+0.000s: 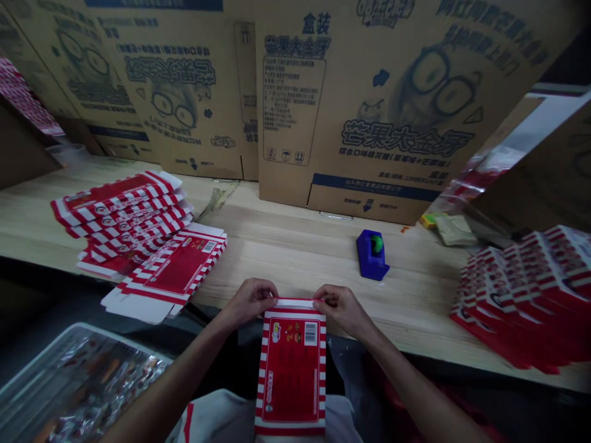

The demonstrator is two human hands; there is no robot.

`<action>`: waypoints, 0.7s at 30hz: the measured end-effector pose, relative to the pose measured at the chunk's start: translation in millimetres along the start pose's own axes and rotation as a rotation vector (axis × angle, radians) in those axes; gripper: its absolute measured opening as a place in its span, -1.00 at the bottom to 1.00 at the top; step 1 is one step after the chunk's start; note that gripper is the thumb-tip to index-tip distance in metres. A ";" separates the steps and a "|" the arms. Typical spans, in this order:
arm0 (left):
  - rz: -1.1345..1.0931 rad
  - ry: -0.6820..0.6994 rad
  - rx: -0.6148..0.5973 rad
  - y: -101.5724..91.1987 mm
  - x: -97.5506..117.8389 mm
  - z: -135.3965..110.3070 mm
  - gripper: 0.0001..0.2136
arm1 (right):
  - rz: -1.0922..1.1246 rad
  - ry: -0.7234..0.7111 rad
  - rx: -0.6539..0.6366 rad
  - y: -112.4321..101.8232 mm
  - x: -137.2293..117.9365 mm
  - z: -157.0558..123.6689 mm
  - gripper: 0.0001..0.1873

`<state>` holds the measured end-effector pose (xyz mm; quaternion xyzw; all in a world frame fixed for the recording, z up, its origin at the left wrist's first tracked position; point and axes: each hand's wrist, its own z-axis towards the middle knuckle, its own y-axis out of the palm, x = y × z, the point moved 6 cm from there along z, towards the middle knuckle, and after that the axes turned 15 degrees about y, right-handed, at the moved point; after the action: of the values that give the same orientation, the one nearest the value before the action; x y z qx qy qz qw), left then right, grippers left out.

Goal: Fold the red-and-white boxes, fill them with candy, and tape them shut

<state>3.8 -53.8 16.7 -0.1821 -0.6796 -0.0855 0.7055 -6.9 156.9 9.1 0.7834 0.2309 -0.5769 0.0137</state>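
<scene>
A red and white striped carton [290,369] stands upright in front of me, its far end at the edge of the wooden table [295,246]. My left hand [249,301] pinches the carton's top flap at the left corner. My right hand [339,307] grips the same flap at the right corner. Both hands have their fingers closed on that top edge.
Flat striped cartons [138,227] lie fanned out at the left, and a stack of assembled ones [530,295] sits at the right. A blue tape dispenser [372,253] stands mid-table. Large printed cardboard boxes [369,104] line the back. A tray of wrapped items [78,387] is at lower left.
</scene>
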 end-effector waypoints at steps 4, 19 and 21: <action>-0.015 -0.012 -0.018 2.2 4.2 -0.1 -0.82 | 0.031 0.012 0.004 1.7 0.5 -2.9 -0.91; 0.351 0.252 0.018 5.9 2.1 -11.8 -0.76 | 0.220 -0.050 0.071 7.1 18.6 -26.2 -0.86; 0.317 0.244 0.033 5.4 -3.0 -12.7 -0.75 | 0.197 -0.059 0.237 -25.9 22.3 -19.1 -0.80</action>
<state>17.3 -54.0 12.8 -0.2633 -0.5531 0.0163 0.7903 5.5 193.2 1.5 0.7811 0.0826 -0.6187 -0.0155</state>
